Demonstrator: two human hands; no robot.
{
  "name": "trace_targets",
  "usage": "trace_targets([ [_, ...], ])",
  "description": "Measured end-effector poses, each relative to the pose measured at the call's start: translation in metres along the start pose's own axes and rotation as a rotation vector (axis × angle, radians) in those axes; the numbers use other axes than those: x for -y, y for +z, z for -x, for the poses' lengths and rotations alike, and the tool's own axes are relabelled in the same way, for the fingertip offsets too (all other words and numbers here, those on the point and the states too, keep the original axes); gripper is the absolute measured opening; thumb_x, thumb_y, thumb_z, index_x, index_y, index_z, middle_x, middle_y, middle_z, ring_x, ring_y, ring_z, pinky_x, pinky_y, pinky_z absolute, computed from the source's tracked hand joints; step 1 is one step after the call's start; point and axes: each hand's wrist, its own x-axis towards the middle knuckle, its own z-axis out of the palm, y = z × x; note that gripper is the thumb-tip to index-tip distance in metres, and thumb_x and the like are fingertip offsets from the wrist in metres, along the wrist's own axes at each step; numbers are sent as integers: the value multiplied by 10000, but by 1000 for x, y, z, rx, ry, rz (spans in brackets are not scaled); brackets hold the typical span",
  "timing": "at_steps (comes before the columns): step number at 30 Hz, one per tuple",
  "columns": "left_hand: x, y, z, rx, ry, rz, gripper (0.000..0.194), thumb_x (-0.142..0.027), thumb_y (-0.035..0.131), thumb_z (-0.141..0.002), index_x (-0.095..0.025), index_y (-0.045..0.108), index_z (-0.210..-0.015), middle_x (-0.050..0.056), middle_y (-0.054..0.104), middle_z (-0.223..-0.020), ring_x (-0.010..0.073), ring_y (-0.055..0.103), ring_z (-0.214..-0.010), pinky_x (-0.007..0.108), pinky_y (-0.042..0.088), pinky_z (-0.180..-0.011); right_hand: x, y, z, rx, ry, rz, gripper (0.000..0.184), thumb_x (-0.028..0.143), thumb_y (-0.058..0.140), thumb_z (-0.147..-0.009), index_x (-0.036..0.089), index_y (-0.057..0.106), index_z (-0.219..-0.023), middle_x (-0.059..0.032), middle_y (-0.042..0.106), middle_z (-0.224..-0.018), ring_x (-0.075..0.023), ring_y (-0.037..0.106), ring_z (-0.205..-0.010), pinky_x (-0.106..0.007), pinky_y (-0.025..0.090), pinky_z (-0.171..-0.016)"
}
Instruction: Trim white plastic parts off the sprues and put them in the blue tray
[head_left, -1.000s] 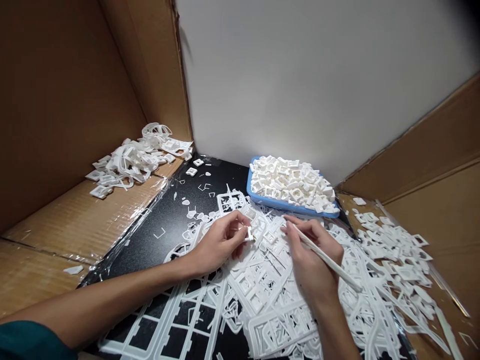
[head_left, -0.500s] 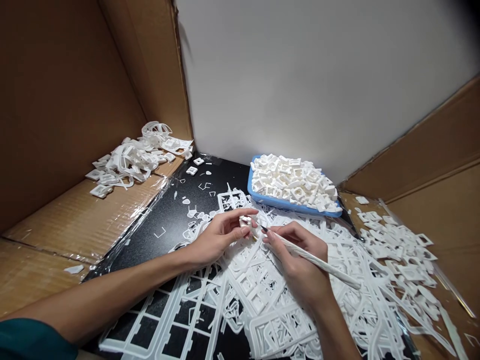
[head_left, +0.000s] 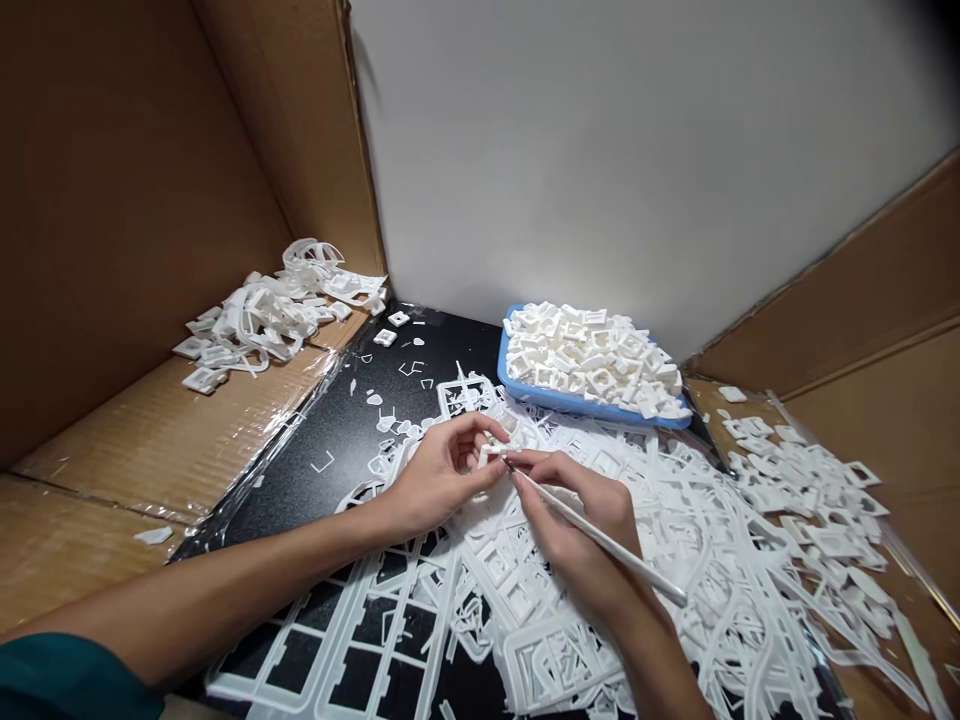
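My left hand (head_left: 439, 475) is closed in a pinch on a small white plastic piece (head_left: 491, 455) above the black mat (head_left: 322, 440). My right hand (head_left: 577, 525) grips a thin white-handled knife (head_left: 600, 540) like a pen, its tip touching the small piece. Both hands meet over a heap of white plastic frames and offcuts (head_left: 570, 580). A blue tray (head_left: 517, 385) heaped with small white square pieces stands just behind the hands.
Cardboard walls enclose the work area on the left and right, with a white wall behind. A pile of white scrap strips (head_left: 262, 315) lies on taped cardboard at the left. Loose white square frames (head_left: 802, 500) cover the right side.
My right hand has moved left with the knife until its tip reached the piece in my left hand. My left hand has stayed nearly in place.
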Motion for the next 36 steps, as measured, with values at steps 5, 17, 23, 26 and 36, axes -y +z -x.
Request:
trace_targets([
  [5, -1, 2, 1, -35, 11, -73, 295, -316, 812, -921, -184, 641, -1123, -53, 493, -768, 115, 441, -656, 237, 344, -606, 0, 8, 2, -1, -215, 189, 197, 106, 586, -1027, 224, 722, -1107, -78, 813, -1090, -221, 805, -975, -335, 646, -865],
  [17, -9, 7, 4, -56, 40, -185, 224, -212, 728, -915, -186, 596, -1094, -69, 449, -747, 111, 403, -636, 241, 328, -573, 2, 4, 0, 50, -265, 171, 220, 72, 539, -1045, 217, 679, -1131, -77, 772, -1056, -207, 778, -985, -337, 638, -882],
  [23, -7, 10, 4, -82, 22, -175, 271, -173, 733, -879, -198, 567, -1091, -80, 448, -721, 114, 401, -624, 239, 322, -563, -3, 1, -1, 138, -365, 276, 256, 28, 491, -1023, 216, 643, -1106, -105, 756, -1076, -230, 763, -1006, -373, 650, -883],
  [26, -5, 12, 4, -86, 42, -142, 270, -163, 726, -886, -207, 552, -1087, -82, 448, -728, 108, 401, -627, 235, 324, -573, -5, 3, 0, 151, -433, 383, 274, -10, 469, -1003, 214, 617, -1059, -120, 752, -1099, -233, 755, -1000, -367, 641, -846],
  [36, -4, 4, 4, 1, -50, 109, 394, -281, 834, -893, -216, 566, -1174, -43, 566, -841, 91, 465, -636, 216, 358, -582, -19, 0, 1, -118, -140, 395, 157, 155, 593, -1053, 216, 705, -1146, -68, 799, -1047, -210, 775, -873, -316, 594, -786],
])
